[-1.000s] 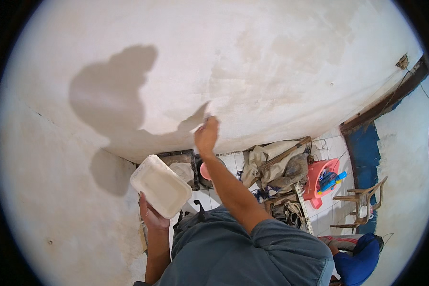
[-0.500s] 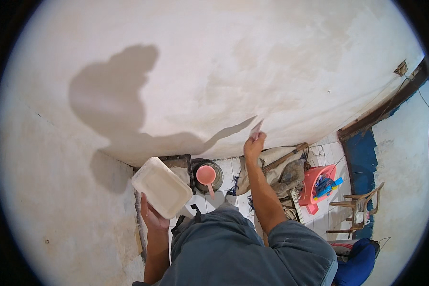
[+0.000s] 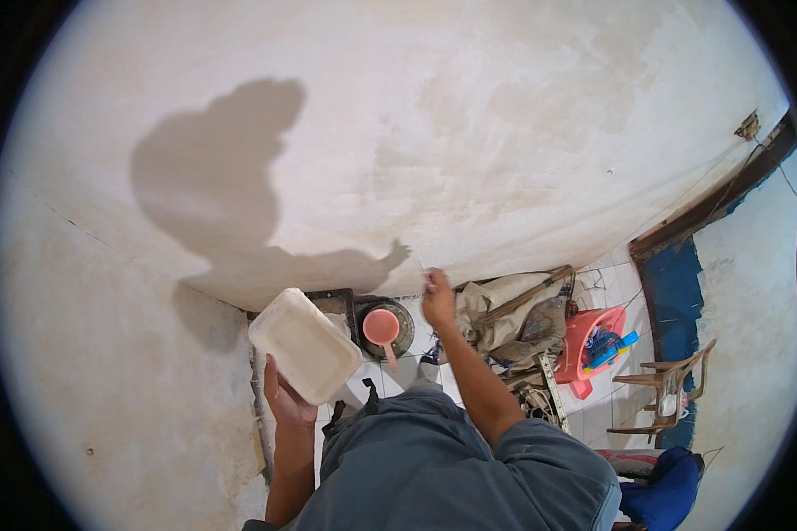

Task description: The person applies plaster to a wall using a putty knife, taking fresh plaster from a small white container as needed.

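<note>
My left hand (image 3: 285, 398) is closed on the near-left edge of a shallow, off-white rectangular tray (image 3: 305, 347), which has a pale coating inside. In front of my body my right hand (image 3: 437, 301) is closed and slightly blurred, close to the wall. A thin flat scraper (image 3: 421, 264) pokes out past its fingers, seen nearly edge-on. The facing wall (image 3: 469, 133) is whitish with damp-looking beige patches, and my shadow falls on its left part. Whether the scraper touches the wall I cannot tell.
Below stand a pink dipper (image 3: 382, 327) on a dark round container (image 3: 405, 341) and a black tray (image 3: 332, 302). Crumpled beige cloth (image 3: 478, 305) lies by the wall. Farther right are a pink plastic tub (image 3: 584, 341), a brown chair (image 3: 669, 380) and a blue bundle (image 3: 664, 491).
My right hand has come down and to the left with the scraper, which has turned from showing its flat side to nearly edge-on. The tray in my left hand has barely shifted.
</note>
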Tool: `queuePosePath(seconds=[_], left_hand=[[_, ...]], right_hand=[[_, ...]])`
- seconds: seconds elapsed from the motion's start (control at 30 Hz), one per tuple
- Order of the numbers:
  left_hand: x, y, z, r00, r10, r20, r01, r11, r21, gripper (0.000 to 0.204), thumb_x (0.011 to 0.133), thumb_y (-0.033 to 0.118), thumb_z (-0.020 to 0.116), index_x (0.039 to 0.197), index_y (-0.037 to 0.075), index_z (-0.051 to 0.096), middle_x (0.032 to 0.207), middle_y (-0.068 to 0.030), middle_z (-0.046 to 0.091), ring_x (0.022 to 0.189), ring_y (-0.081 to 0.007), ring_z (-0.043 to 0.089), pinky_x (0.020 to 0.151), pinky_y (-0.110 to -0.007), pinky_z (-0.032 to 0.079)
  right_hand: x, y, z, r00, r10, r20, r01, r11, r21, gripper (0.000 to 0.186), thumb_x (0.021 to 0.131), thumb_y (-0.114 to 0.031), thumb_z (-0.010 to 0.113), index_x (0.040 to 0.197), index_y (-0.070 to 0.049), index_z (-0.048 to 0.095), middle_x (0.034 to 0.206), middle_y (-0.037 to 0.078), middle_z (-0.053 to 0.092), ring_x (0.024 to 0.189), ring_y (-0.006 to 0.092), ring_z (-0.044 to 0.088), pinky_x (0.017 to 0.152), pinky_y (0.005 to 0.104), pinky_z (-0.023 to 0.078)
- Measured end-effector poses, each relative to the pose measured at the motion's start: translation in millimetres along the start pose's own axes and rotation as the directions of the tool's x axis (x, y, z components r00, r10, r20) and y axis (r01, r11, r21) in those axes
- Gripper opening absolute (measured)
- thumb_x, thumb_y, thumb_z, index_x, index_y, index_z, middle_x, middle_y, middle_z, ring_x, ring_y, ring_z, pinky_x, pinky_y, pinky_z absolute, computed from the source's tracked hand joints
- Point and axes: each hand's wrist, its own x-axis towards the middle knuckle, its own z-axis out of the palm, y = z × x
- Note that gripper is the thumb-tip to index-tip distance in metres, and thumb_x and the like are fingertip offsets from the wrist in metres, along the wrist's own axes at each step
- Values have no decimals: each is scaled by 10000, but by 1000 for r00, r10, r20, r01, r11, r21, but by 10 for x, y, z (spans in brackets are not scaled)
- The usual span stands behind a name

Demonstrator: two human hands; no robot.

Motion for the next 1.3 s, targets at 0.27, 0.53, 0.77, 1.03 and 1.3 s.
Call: queuePosePath(seconds=[0.27, 0.53, 0.77, 1.03, 1.3], left_hand=[[0, -89, 27, 999, -6, -36, 7, 999, 33, 533, 984, 370, 509, 1397, 41, 437, 1341, -120, 559, 1204, -278, 566, 1013, -442, 467], [-25, -92, -9, 999, -9, -38, 9, 1000, -6, 541, 987, 360, 505, 1419, 49, 411, 1363, -118, 542, 1217, -287, 557, 1021, -455, 462], [-12, 6, -148, 999, -18, -26, 18, 1000, 13, 520, 992, 369, 490, 1400, 52, 434, 1330, -108, 561, 1214, -280, 555, 1021, -443, 460], [71, 39, -95, 1000, -31, -8, 31, 999, 12, 561, 981, 392, 512, 1410, 43, 418, 1337, -125, 557, 1214, -283, 559, 1030, -453, 451], [203, -86, -118, 989, -142, 36, 144, 987, -65, 575, 969, 391, 548, 1413, 52, 417, 1355, -121, 543, 1251, -260, 531, 1065, -417, 417]], right_hand=[[1180, 884, -1913, 773, 68, -630, -231, 956, -180, 285, 851, -12, 466, 1126, 17, 536, 1012, 257, 633, 964, 431, 612, 861, 447, 467], [1351, 50, -812, 788, 169, -591, -247, 968, -53, 377, 813, -77, 593, 1166, 23, 511, 1153, 238, 550, 1085, 410, 536, 948, 468, 428], [256, -1243, 1153, 968, -151, -199, 134, 986, -96, 334, 775, 17, 533, 1104, 38, 485, 1113, 257, 489, 1071, 446, 496, 895, 488, 439], [109, -1120, 521, 996, -32, 83, 4, 947, 322, 147, 867, -2, 560, 1013, -19, 568, 813, 88, 665, 640, 185, 580, 610, 324, 493], [147, -2445, -517, 986, 43, 159, -141, 726, 673, 283, 914, 38, 586, 1176, -17, 492, 927, 48, 646, 740, 77, 592, 614, 225, 481]])
